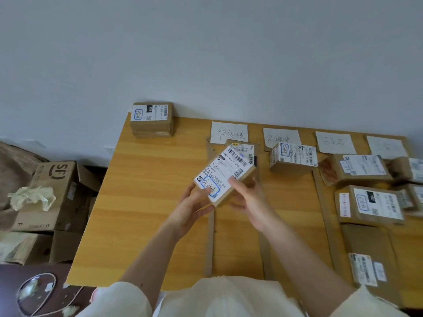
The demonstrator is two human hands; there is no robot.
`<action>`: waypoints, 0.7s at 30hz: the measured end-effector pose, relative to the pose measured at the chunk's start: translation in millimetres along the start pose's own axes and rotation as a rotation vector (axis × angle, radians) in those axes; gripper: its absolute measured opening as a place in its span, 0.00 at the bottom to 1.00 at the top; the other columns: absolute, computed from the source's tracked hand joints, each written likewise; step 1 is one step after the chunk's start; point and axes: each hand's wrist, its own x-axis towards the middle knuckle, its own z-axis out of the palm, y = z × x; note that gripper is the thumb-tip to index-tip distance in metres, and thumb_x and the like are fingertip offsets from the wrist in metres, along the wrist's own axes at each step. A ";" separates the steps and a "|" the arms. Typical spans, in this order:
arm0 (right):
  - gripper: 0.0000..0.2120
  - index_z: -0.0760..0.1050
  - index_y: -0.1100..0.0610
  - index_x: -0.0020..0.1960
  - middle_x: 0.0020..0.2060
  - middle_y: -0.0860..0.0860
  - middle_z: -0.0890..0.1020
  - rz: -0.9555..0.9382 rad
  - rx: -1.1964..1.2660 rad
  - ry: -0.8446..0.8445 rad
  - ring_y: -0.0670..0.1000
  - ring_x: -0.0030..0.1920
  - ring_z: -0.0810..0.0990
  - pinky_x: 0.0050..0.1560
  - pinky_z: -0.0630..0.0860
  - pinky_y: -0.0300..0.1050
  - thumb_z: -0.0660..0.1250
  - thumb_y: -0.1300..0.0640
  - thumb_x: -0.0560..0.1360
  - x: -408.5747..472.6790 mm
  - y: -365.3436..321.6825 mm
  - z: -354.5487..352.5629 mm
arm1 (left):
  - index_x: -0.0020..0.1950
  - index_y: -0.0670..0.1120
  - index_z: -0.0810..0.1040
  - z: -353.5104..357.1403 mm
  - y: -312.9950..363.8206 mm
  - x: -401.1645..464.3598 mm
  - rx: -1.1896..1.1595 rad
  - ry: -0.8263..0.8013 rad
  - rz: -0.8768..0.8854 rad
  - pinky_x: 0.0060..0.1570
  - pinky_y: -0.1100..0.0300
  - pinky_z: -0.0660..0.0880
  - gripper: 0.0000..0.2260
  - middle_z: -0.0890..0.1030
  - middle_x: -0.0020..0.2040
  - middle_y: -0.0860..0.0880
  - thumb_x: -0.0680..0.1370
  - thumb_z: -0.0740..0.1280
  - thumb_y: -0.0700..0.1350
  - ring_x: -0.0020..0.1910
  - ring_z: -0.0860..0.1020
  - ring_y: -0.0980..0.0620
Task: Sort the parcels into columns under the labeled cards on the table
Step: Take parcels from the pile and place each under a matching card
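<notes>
Both hands hold one small brown parcel with a white shipping label above the wooden table. My left hand grips its near left end, thumb on the label. My right hand grips its near right side. Several handwritten cards lie along the far edge: the first card, second card, third card and fourth card. One parcel lies under the first card, partly hidden by the held one. Another parcel sits under the second card. Parcels fill the third column.
A stack of parcels stands at the table's far left corner. Cardboard strips divide the columns. More parcels lie at the right edge. Open SF boxes with crumpled paper sit on the floor to the left.
</notes>
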 end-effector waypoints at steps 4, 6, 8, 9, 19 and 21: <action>0.27 0.71 0.50 0.63 0.56 0.51 0.84 0.032 0.116 0.047 0.52 0.55 0.84 0.47 0.81 0.51 0.78 0.53 0.67 -0.6 3.4 -5.3 | 0.69 0.50 0.72 7.7 -2.2 6.6 0.042 0.051 -0.008 0.60 0.49 0.76 0.29 0.82 0.59 0.48 0.72 0.71 0.59 0.58 0.80 0.49; 0.25 0.71 0.50 0.64 0.55 0.51 0.84 0.059 0.123 0.059 0.51 0.53 0.84 0.43 0.79 0.48 0.75 0.50 0.69 -1.2 -1.7 -16.1 | 0.67 0.51 0.72 8.7 -0.6 9.5 0.051 0.169 -0.012 0.56 0.52 0.77 0.22 0.80 0.59 0.48 0.76 0.66 0.59 0.58 0.80 0.49; 0.20 0.72 0.49 0.64 0.52 0.51 0.85 0.080 0.100 0.052 0.51 0.51 0.83 0.45 0.77 0.48 0.69 0.49 0.73 -2.9 -6.0 -28.5 | 0.66 0.49 0.73 9.1 -1.6 14.0 0.133 0.289 0.004 0.54 0.53 0.77 0.19 0.80 0.59 0.48 0.77 0.66 0.55 0.56 0.80 0.50; 0.19 0.73 0.49 0.64 0.52 0.50 0.86 0.091 0.092 0.050 0.52 0.51 0.83 0.48 0.77 0.51 0.68 0.48 0.74 -3.5 -7.1 -34.3 | 0.66 0.49 0.74 10.6 -2.8 15.8 0.186 0.330 0.016 0.54 0.54 0.77 0.18 0.80 0.59 0.48 0.77 0.67 0.52 0.55 0.80 0.50; 0.20 0.72 0.51 0.67 0.54 0.50 0.85 0.087 0.177 0.048 0.51 0.54 0.84 0.49 0.79 0.47 0.65 0.50 0.77 -14.1 -8.4 -76.1 | 0.62 0.48 0.77 37.2 -17.7 23.4 0.450 0.350 0.084 0.57 0.53 0.76 0.14 0.81 0.54 0.47 0.77 0.69 0.46 0.55 0.79 0.47; 0.19 0.72 0.51 0.67 0.54 0.50 0.85 0.083 0.165 0.060 0.50 0.53 0.84 0.48 0.79 0.46 0.65 0.50 0.77 -16.0 -9.1 -83.8 | 0.61 0.48 0.78 40.5 -21.6 25.5 0.475 0.349 0.078 0.61 0.50 0.74 0.14 0.80 0.56 0.46 0.76 0.69 0.46 0.56 0.79 0.48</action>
